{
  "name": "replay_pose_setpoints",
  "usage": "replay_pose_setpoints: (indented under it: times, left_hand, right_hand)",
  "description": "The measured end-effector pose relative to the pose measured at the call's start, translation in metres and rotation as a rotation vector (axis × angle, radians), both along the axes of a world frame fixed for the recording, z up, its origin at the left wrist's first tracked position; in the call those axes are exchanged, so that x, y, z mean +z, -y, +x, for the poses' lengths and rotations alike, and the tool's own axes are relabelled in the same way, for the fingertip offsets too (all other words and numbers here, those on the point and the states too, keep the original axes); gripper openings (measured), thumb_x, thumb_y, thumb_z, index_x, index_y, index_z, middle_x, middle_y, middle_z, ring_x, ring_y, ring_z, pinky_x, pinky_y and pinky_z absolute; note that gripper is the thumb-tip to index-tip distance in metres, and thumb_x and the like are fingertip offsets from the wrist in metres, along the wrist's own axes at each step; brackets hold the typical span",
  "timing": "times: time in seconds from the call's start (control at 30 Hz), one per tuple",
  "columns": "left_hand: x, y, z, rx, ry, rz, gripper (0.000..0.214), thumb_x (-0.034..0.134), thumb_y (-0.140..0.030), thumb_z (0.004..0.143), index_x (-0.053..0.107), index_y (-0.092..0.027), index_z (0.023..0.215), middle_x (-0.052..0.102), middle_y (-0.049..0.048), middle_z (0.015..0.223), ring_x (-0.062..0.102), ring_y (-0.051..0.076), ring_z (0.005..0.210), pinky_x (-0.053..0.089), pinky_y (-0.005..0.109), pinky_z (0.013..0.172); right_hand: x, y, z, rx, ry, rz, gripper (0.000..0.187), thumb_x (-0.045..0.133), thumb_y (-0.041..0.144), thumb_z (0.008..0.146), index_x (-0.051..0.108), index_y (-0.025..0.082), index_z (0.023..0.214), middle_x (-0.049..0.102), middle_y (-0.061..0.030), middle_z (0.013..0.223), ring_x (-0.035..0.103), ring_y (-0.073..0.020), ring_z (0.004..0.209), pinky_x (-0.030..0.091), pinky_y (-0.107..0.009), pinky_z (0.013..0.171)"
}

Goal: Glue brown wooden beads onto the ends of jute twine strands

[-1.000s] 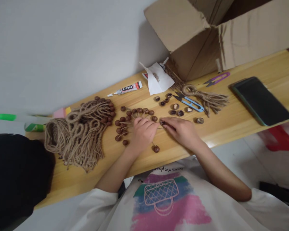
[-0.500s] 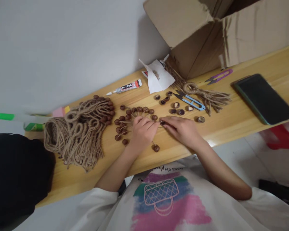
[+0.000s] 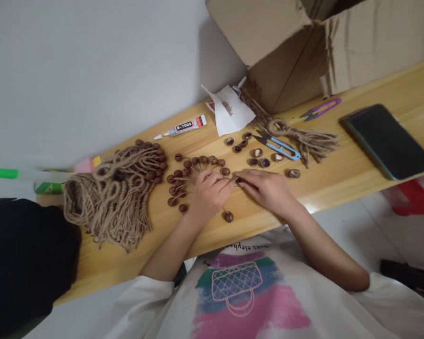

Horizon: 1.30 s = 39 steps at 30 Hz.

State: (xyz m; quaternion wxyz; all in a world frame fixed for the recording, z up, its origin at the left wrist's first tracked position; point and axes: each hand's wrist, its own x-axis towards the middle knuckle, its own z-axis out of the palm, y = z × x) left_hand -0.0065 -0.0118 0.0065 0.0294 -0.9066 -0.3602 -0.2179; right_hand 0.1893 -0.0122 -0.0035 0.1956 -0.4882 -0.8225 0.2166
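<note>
My left hand is closed, its fingertips pinching a jute twine strand. Around it fan out pale twine strands tipped with round brown nutshells. One such nutshell lies nearer the table's front edge. Fingertip to fingertip with the left, my right hand pinches a dark, opened nutshell; the fingers partly hide it. Just beyond the right hand lie several cracked nutshells and blue-handled thread snips. A single open shell rests right of them.
Bundled twine tassels are heaped at left, beside a black cloth-like mass. Behind are a glue tube, white paper and a cardboard box. Further right are a twine tassel, purple snips and a phone.
The view shifts very slightly. Both hands stay together in nearly the same place, with only a small movement at the fingertips around the dark nutshell.
</note>
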Motion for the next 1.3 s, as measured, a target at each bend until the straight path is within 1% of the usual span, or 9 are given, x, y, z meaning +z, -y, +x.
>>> replay_pose_setpoints:
  times: [0.33,0.53,0.9,1.17,1.3]
  left_hand:
    - [-0.0012,-0.0005,-0.0004,-0.016,-0.020,0.013,0.016,0.047,-0.016,0.094,0.063,-0.016,0.094,0.072,-0.0010,0.088,0.055,0.013,0.084,0.034,0.033,0.083]
    - [0.0002,-0.0001,0.0005,-0.010,-0.041,0.044,0.014,0.048,-0.016,0.094,0.062,-0.016,0.093,0.072,-0.0011,0.089,0.056,0.014,0.083,0.034,0.034,0.082]
    - [0.0029,-0.0006,0.0012,-0.007,-0.081,0.045,0.011,0.050,-0.014,0.092,0.061,-0.015,0.092,0.072,-0.0010,0.090,0.057,0.014,0.084,0.034,0.034,0.083]
    - [0.0023,-0.0016,0.0018,-0.006,-0.081,0.062,0.013,0.050,-0.014,0.091,0.062,-0.017,0.087,0.072,-0.0021,0.086,0.058,0.014,0.082,0.035,0.034,0.081]
    - [0.0032,-0.0015,0.0024,-0.012,-0.075,0.070,0.012,0.052,-0.013,0.090,0.063,-0.016,0.087,0.072,-0.0009,0.085,0.058,0.014,0.081,0.036,0.034,0.081]
  right_hand:
    - [0.0008,-0.0002,-0.0001,0.010,-0.008,0.041,0.025,0.053,0.022,0.092,0.064,0.018,0.113,0.067,-0.0040,0.110,0.067,-0.0207,0.092,0.052,-0.030,0.075]
    - [0.0013,0.0000,0.0005,0.012,-0.001,0.031,0.024,0.053,0.021,0.091,0.064,0.018,0.113,0.067,-0.0038,0.110,0.067,-0.0212,0.093,0.052,-0.030,0.076]
    - [0.0010,-0.0002,0.0004,0.008,-0.011,0.010,0.025,0.053,0.023,0.092,0.064,0.018,0.114,0.067,-0.0035,0.111,0.066,-0.0210,0.094,0.052,-0.031,0.080]
    - [0.0004,0.0002,0.0002,0.006,-0.013,0.014,0.025,0.054,0.023,0.091,0.064,0.019,0.114,0.067,-0.0033,0.112,0.066,-0.0209,0.094,0.052,-0.030,0.080]
    - [0.0012,0.0004,0.0006,0.006,-0.007,0.019,0.025,0.053,0.023,0.091,0.064,0.019,0.113,0.067,-0.0039,0.110,0.066,-0.0208,0.093,0.051,-0.030,0.078]
